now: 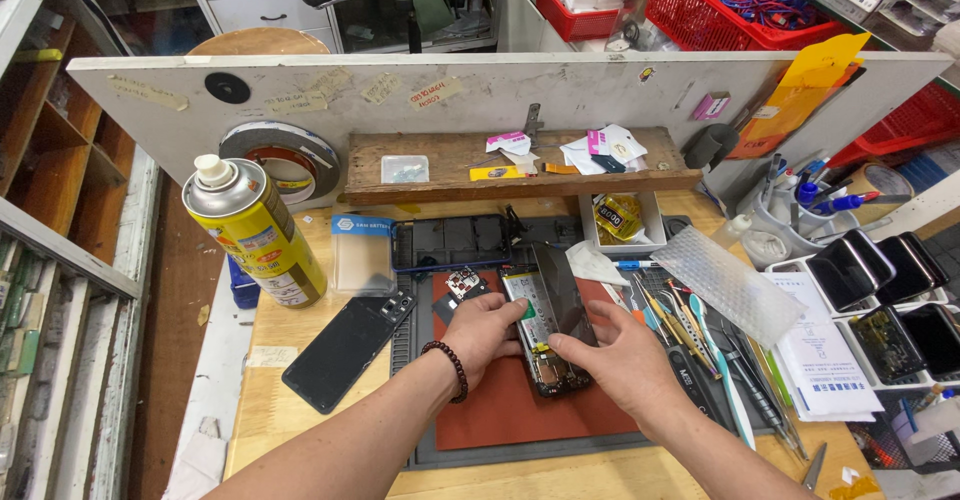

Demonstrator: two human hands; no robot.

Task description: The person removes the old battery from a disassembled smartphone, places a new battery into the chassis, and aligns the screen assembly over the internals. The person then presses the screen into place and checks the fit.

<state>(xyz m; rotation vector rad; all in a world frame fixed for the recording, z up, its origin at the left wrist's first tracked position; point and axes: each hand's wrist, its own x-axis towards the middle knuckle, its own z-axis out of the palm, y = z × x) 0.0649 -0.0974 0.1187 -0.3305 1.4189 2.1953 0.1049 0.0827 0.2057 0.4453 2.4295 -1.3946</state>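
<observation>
Both hands (555,338) grip an opened phone (545,325) on a red mat (500,400) atop a cluttered wooden workbench (300,430).

The phone (545,345) lies on the mat (500,410), between both hands. A spray can (255,230) stands far left; tools (700,345) lie right of the mat, a shelf (520,165) behind.

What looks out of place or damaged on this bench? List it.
The phone between the left hand and the right hand lies opened on the red mat, its insides bare, a dark panel tilted up off it. A black back cover lies askew, half off the mat. Tools are scattered to the right.
</observation>
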